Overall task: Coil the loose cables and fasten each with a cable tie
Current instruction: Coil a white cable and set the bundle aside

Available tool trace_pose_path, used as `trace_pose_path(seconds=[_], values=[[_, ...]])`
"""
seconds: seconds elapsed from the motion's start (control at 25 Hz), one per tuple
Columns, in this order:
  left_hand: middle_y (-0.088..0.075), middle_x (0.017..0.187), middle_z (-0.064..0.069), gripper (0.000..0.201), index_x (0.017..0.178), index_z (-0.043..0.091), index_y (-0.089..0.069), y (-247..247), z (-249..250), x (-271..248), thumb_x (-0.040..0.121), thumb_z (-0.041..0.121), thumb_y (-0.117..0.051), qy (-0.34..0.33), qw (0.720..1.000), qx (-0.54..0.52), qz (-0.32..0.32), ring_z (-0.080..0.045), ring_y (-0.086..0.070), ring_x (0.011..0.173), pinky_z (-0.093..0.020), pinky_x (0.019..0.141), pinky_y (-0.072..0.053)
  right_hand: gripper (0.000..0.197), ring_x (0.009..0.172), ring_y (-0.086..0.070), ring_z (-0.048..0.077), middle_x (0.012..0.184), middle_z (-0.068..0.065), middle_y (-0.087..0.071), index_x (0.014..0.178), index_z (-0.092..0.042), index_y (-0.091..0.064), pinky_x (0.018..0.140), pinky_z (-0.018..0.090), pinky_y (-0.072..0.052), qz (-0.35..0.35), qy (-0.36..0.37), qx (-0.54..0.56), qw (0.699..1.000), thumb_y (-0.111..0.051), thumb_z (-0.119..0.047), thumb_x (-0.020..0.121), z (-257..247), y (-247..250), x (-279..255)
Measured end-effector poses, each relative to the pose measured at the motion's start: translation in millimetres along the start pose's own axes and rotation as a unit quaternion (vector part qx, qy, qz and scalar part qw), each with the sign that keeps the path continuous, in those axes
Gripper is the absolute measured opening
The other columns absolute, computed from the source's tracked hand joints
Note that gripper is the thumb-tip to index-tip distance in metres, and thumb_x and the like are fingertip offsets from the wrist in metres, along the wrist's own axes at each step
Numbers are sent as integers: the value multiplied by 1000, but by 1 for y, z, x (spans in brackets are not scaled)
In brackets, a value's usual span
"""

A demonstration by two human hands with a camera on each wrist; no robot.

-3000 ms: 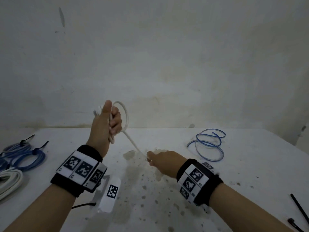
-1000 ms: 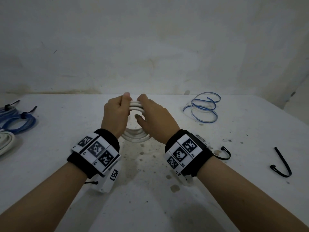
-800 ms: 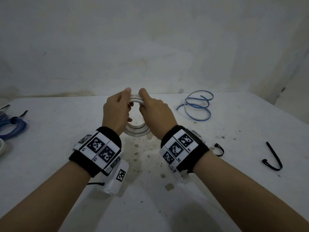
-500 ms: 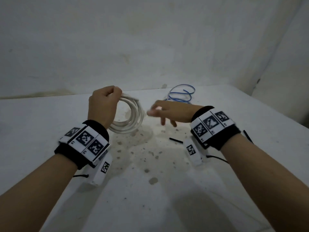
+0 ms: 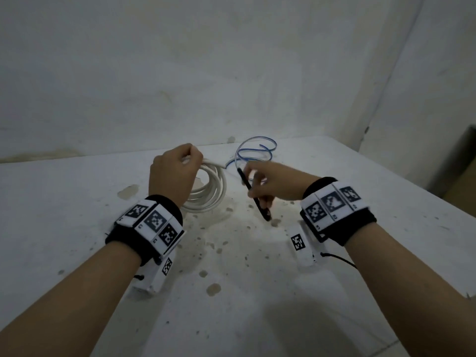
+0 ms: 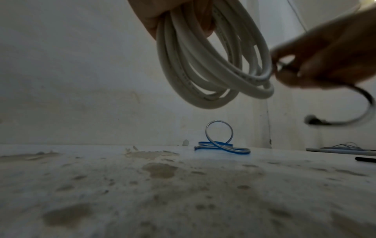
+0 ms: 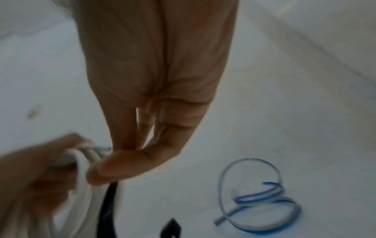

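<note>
My left hand (image 5: 177, 168) grips the top of a coiled white cable (image 5: 211, 194), which hangs in several loops (image 6: 213, 67) just above the table. Just right of the coil, my right hand (image 5: 270, 186) pinches a black cable tie (image 5: 253, 194) between thumb and fingers. The tie's tip points up toward the coil and its head end hangs low (image 6: 317, 121). In the right wrist view the black tie (image 7: 107, 209) drops below my thumb beside the white loops (image 7: 81, 177).
A loose blue cable (image 5: 255, 154) lies in open loops at the back of the stained white table (image 5: 231, 279), close to the wall (image 5: 231, 73). The table's right edge (image 5: 412, 181) runs diagonally. Another black tie (image 6: 364, 159) lies at the right.
Three seconds ago the cable was still being wound. My right hand let go of the coil, swung right and came back holding a black tie. The left hand kept hold of the coil.
</note>
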State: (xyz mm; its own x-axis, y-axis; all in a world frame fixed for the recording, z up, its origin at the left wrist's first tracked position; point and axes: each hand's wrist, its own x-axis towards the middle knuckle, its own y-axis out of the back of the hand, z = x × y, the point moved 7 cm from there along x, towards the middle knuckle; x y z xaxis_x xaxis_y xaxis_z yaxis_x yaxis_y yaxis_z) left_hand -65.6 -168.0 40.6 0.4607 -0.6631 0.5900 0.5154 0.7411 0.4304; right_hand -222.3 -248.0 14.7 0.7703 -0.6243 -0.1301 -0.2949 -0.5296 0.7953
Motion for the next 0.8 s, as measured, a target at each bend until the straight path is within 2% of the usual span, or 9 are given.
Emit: trace_pose_path(seconds=[0.08,0.2,0.28,0.4,0.56,0.68,0.8], values=[[-30,46,0,36,49,24,-33,1,-2,2,85,29,-35,1,1000,9,13,-17,-30,48,-28,49,-25,13,52,-63,13,70,5,-59,91,-11,-50,54,21,-53,65,92,171,979,-56,0,88,-34,20,-12],[-29,46,1,44,49,23,-31,1,-9,5,92,21,-37,21,999,29,26,-16,-29,47,-27,47,-25,12,59,-66,21,70,11,-62,86,-5,-51,60,28,-58,83,163,248,951,-57,5,86,-65,17,-17],[-31,48,-1,40,52,18,-35,-2,-13,6,91,26,-34,27,999,38,24,-17,-30,49,-28,49,-26,11,62,-67,24,73,13,-63,85,-4,-51,64,31,-60,95,162,218,958,-58,5,85,-69,1,-9],[-36,51,-1,34,68,7,-46,-3,-17,8,89,28,-30,28,999,20,25,-17,-34,52,-28,51,-29,11,64,-68,25,68,6,-61,83,-5,-52,66,32,-60,158,164,176,958,-58,5,84,-65,-13,7],[-44,58,3,18,88,8,-49,4,-24,10,93,17,-33,56,997,-26,55,-12,-41,52,-22,49,-32,18,69,-67,24,69,4,-63,74,-9,-51,72,41,-56,231,213,140,939,-60,5,81,-68,-15,10],[-47,64,8,13,92,10,-45,3,-27,10,92,8,-33,73,995,-48,48,-12,-43,52,-18,48,-34,17,72,-64,22,74,4,-62,73,-4,-51,72,41,-53,283,257,68,922,-64,5,78,-80,-15,6],[-48,59,0,12,94,11,-45,1,-26,7,92,8,-34,76,995,-52,33,-12,-44,51,-18,47,-35,27,71,-63,28,74,12,-62,72,-14,-43,65,43,-53,331,304,-6,893,-61,6,78,-93,-17,-2]])
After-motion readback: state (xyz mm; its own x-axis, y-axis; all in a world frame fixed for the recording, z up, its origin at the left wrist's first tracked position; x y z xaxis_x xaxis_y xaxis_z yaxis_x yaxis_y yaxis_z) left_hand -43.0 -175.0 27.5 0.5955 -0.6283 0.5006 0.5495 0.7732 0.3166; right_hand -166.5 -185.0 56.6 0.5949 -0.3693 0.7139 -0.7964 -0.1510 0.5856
